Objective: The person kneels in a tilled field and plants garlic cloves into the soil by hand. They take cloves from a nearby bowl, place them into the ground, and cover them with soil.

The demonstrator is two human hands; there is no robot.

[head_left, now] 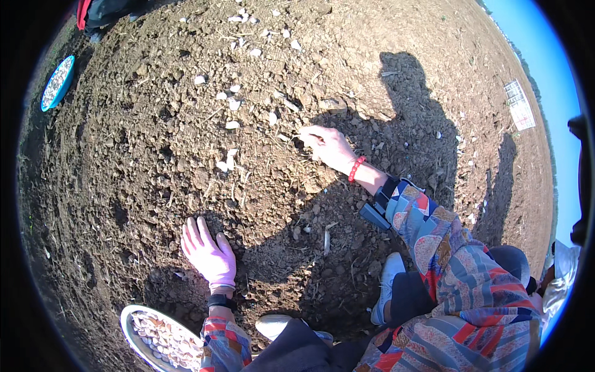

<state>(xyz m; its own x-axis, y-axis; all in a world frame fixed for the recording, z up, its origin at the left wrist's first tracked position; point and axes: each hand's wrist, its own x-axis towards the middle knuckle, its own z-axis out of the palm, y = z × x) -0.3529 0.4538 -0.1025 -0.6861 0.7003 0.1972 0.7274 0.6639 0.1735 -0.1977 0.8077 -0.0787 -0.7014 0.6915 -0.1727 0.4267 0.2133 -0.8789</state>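
My left hand (pixel 210 255), in a pink-purple knit glove, is palm down at the soil with its thumb apart and nothing visible in it. Farther forward and to the right, my bare right hand (pixel 329 148) reaches to the ground with fingers curled together. Whether it pinches anything is hidden. A red bead bracelet (pixel 356 169) circles that wrist. Pale cloves, apparently garlic, lie scattered on the tilled soil; one clove (pixel 272 118) is just beyond my right fingertips, and a small cluster of cloves (pixel 228 161) lies between my hands. A white-rimmed basin (pixel 126 321) of cloves (pixel 165 342) stands beside my left forearm.
A turquoise basin (pixel 69 86) filled with cloves stands at the far left, near another person's dark-clothed leg (pixel 104 14). A pale crate (pixel 519 104) stands at the right. My white shoes (pixel 389 283) rest on the soil, and another person shows at the right rim.
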